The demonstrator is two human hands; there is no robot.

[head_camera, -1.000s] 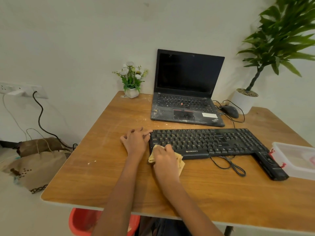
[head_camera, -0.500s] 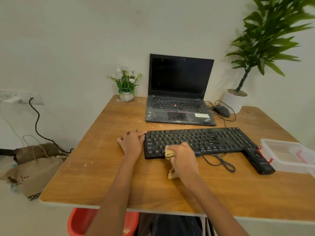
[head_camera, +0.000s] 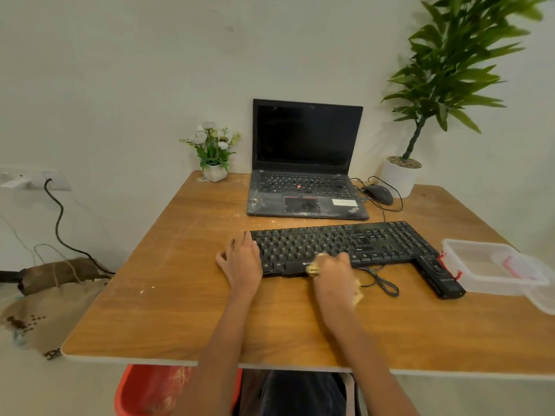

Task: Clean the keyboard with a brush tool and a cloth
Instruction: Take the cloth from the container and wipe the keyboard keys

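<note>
A black keyboard [head_camera: 345, 244] lies across the wooden table [head_camera: 180, 295], in front of a dusty open laptop [head_camera: 303, 178]. My left hand [head_camera: 240, 262] rests flat on the table against the keyboard's left end, fingers straight. My right hand [head_camera: 333, 274] grips a crumpled yellow cloth [head_camera: 313, 268] and presses it on the keyboard's front edge near the space bar. More of the cloth sticks out under that hand on the right. A black bar-shaped tool [head_camera: 440, 276] lies at the keyboard's right front corner; I cannot tell if it is the brush.
A clear plastic box [head_camera: 486, 265] with red clips sits at the right edge. A black mouse [head_camera: 379, 194], a white potted plant [head_camera: 401, 175] and a small flower pot [head_camera: 214, 172] stand at the back. The keyboard's cable [head_camera: 381, 280] loops beside my right hand. A red bin [head_camera: 150, 391] is under the table.
My right hand has slid the cloth rightward along the keyboard's front edge, from its left part toward the middle. My left hand stays at the left end.
</note>
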